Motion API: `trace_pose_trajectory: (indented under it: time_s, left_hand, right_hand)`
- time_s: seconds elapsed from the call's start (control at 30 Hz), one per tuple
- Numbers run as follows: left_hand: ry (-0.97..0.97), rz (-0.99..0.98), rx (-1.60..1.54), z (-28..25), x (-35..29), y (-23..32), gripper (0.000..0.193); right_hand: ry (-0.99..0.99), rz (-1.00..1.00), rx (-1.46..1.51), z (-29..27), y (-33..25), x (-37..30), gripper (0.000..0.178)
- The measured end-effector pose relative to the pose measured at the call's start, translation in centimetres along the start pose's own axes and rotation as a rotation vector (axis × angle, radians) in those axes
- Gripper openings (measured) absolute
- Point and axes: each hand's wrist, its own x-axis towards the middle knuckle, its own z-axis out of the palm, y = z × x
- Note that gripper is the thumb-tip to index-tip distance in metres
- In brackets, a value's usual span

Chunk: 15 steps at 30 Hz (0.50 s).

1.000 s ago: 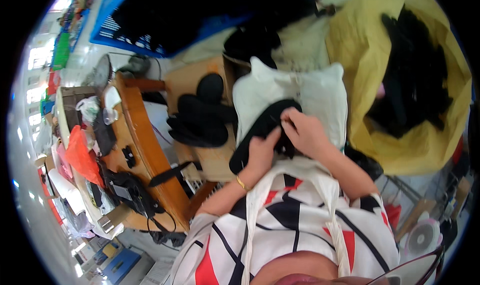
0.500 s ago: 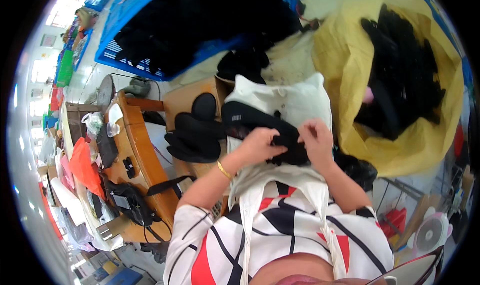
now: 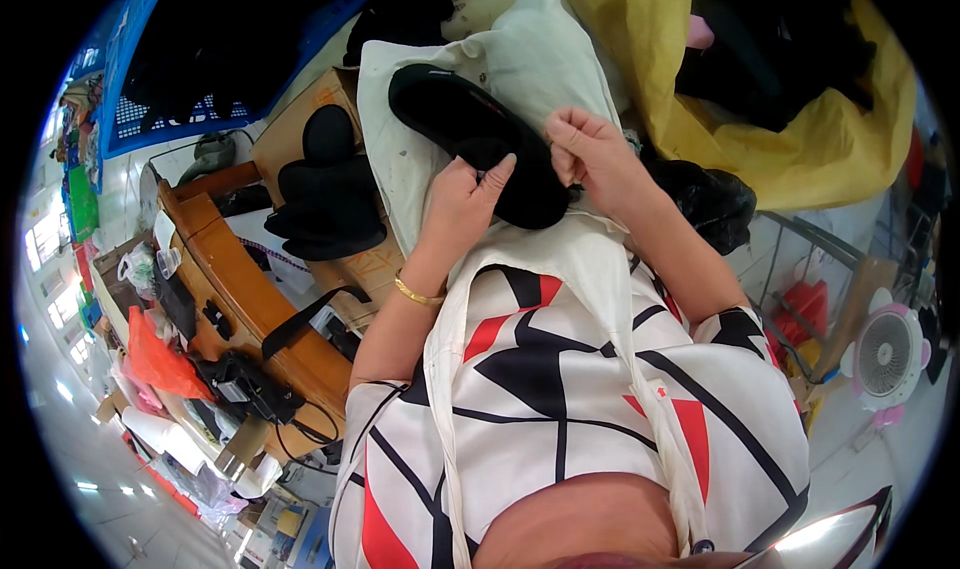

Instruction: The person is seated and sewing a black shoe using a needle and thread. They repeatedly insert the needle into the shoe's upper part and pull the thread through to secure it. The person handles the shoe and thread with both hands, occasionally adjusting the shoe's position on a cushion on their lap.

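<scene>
Shoe-shaped piece of soft, matte black fabric (image 3: 450, 102), long and rounded at both ends, is lying aslant on a plump, creased off-white cloth cushion (image 3: 540, 54) in front of the wearer's body. The bare left hand (image 3: 463, 204), with a shiny gold-coloured bracelet (image 3: 415, 295) circling its wrist, is pinching a folded black edge of the piece between thumb and fingers. The bare right hand (image 3: 592, 159) is hovering just beside the piece's right edge, its fingers curling inward; whether the fingertips are pinching anything, I cannot tell. A smooth off-white cloth apron (image 3: 540, 259) is hanging over the glossy, geometric-patterned shirt (image 3: 600, 469).

To the left, rounded black fabric shoes (image 3: 325, 204) are overlapping on a flat-sided brown cardboard box (image 3: 283, 149), near a varnished orange-brown wooden desk (image 3: 215, 254). A latticed blue plastic crate (image 3: 118, 119) and a crinkled yellow sack (image 3: 815, 174) are holding dark, soft-looking material.
</scene>
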Motion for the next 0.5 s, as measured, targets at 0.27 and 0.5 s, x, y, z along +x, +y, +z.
trace_pose_trajectory:
  time_s: [0.27, 0.5]
  left_hand:
    - [-0.048, -0.176, -0.166, 1.1, -0.4, -0.9, 0.027]
    - [0.051, -0.407, -0.78, 1.6, -1.1, -0.1, 0.019]
  right_hand:
    - [0.044, -0.297, 0.231, -2.6, -0.6, 0.1, 0.012]
    - [-0.056, -0.059, -0.302, -0.8, 1.5, -1.8, 0.011]
